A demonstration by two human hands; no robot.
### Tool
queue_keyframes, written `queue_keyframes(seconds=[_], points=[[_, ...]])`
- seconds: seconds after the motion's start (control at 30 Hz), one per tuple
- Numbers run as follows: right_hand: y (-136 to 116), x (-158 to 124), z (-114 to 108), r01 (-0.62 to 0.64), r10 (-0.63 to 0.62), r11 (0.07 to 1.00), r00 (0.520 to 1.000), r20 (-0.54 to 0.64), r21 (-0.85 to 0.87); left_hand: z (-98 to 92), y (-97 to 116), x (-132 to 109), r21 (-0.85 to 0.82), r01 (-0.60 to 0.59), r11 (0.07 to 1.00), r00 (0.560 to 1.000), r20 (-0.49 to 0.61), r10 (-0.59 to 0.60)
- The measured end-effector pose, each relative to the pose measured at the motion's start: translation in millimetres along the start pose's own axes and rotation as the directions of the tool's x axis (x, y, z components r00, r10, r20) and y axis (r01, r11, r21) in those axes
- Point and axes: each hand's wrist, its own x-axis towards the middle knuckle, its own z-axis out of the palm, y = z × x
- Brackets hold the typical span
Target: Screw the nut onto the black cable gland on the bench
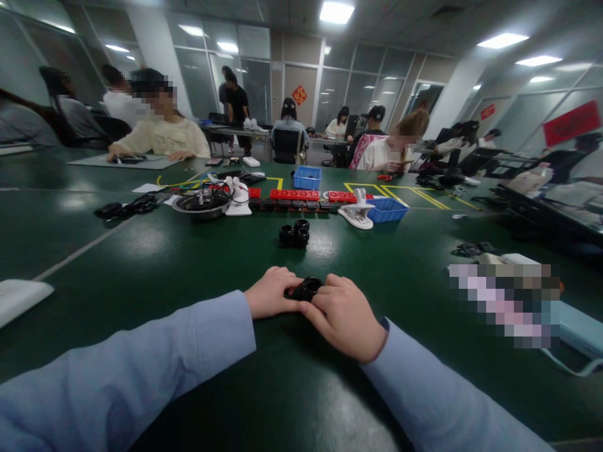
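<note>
A glossy black pipe fitting (308, 288) with a round opening facing up is held low over the green table, in front of me. My left hand (276, 292) grips its left side, thumb and fingers closed on it. From the right, my right hand (343, 312) has its fingers bent around the other side, hiding much of it. The two thumbs nearly meet at the near side. Further forward stands a small cluster of similar black fittings (294, 234), apart from both hands.
Beyond the cluster lie red socket strips (295, 195), blue bins (387, 209) (307, 177), a metal bowl (200, 204) and white clamp bases (357, 210). A light-blue case (577, 329) lies at right, a white object (21, 298) at left. Several people sit across the green table (164, 270).
</note>
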Motion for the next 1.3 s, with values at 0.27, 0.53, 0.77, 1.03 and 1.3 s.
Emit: queue_keyframes(seconds=[0.27, 0.53, 0.77, 1.03, 1.3], points=[[65.9, 11.7, 13.0, -0.489, 0.486, 0.87, 0.872, -0.063, -0.066, -5.8, 4.7, -2.4, -0.025, 0.013, 1.0, 0.999, 0.031, -0.012], [45.5, 9.5, 14.0, -0.335, 0.348, 0.935, 0.931, -0.114, 0.115, -3.9, 2.3, -2.7, -0.022, -0.011, 1.0, 1.0, 0.006, 0.011], [24.7, 4.0, 13.9, -0.107, 0.189, 0.955, 0.939, -0.287, 0.278, -1.8, 1.9, -2.1, -0.007, -0.016, 1.0, 1.0, -0.014, 0.016], [13.4, 3.8, 14.7, -0.127, 0.172, 0.953, 0.974, -0.147, 0.273, 1.8, -0.2, -1.3, -0.011, -0.011, 1.0, 1.0, -0.025, 0.011], [13.0, 3.1, 12.2, -0.136, 0.179, 0.951, 0.975, -0.135, 0.279, 0.0, -0.1, -1.9, -0.029, -0.001, 1.0, 1.0, -0.018, 0.0]])
